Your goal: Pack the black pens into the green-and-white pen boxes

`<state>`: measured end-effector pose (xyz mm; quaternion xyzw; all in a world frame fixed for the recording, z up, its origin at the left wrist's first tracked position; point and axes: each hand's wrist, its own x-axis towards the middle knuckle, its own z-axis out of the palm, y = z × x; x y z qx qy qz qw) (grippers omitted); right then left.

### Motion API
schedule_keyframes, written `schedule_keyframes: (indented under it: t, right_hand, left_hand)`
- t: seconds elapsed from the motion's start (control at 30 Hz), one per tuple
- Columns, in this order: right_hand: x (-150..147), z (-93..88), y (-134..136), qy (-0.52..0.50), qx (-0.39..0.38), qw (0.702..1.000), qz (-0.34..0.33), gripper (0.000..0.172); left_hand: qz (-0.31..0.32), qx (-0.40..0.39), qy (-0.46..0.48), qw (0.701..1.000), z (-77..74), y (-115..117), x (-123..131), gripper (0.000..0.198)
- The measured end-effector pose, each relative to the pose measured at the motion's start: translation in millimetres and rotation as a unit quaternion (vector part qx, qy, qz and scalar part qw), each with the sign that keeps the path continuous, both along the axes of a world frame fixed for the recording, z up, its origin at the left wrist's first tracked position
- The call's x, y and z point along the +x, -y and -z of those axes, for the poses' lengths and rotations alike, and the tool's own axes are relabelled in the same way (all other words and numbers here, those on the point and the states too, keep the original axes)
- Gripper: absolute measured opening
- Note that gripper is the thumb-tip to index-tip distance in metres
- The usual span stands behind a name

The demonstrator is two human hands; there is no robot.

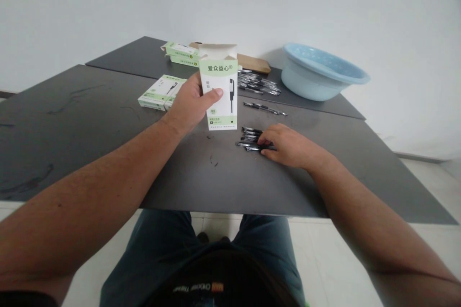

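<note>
My left hand [196,100] is closed around a white and green pen box [220,105], thumb across its front. The box stands upright with its top flap up; its inside is hidden. To the right, my right hand [288,145] is closed over a small bunch of black and clear pens [251,138] on the table, thumb and fingers on them. The pens' right ends are hidden under the hand. Just beyond this bunch lie a couple of loose pens [264,108].
A larger pile of pens [257,81] lies behind, beside a light blue basin [313,79]. One pen box [162,91] lies flat left of my left hand; more boxes [182,53] are stacked farther back. Brown cardboard [254,63] lies by the wall. The dark table's [118,139] front edge is near my legs.
</note>
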<state>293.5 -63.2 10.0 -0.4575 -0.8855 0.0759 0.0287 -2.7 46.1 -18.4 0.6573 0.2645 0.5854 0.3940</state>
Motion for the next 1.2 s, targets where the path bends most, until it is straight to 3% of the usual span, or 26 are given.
schedule_keyframes:
  t: [0.43, 0.63, 0.7, 0.8, 0.87, 0.97, 1.07, 1.2]
  right_hand:
    - [-4.5, -2.9, 4.7, 0.029, -0.066, 0.997, 0.023, 0.010]
    - [-4.0, -6.6, 7.1, -0.012, -0.031, 0.999, -0.031, 0.017]
    - [-1.6, -16.4, 8.9, -0.067, -0.005, 0.997, -0.027, 0.015]
    - [-0.6, -39.2, 9.4, -0.192, 0.053, 0.979, 0.032, 0.018]
    - [-4.4, -55.7, 5.7, -0.298, 0.088, 0.948, 0.069, 0.028]
    - [-18.1, -76.8, -6.4, -0.428, 0.120, 0.894, 0.059, 0.041]
    - [-36.9, -91.8, -19.1, -0.464, 0.142, 0.874, 0.032, 0.048]
    - [-56.4, -100.8, -28.9, -0.441, 0.148, 0.885, 0.025, 0.052]
  left_hand:
    - [0.012, 0.018, -0.036, 0.999, -5.0, 5.1, -0.4, 0.051]
    - [0.005, 0.040, -0.111, 0.993, -10.2, 15.0, 0.1, 0.050]
    - [0.010, 0.030, -0.126, 0.992, -9.6, 18.3, 1.3, 0.051]
    - [0.018, 0.010, -0.141, 0.990, -8.7, 23.4, 2.8, 0.049]
    - [0.014, 0.001, -0.161, 0.987, -8.5, 26.1, 3.1, 0.046]
    - [0.002, -0.003, -0.192, 0.981, -7.4, 27.7, 2.4, 0.047]
    - [0.005, 0.003, -0.198, 0.980, -4.8, 26.7, 2.2, 0.051]
    - [0.011, 0.003, -0.179, 0.984, -2.1, 25.8, 3.6, 0.052]
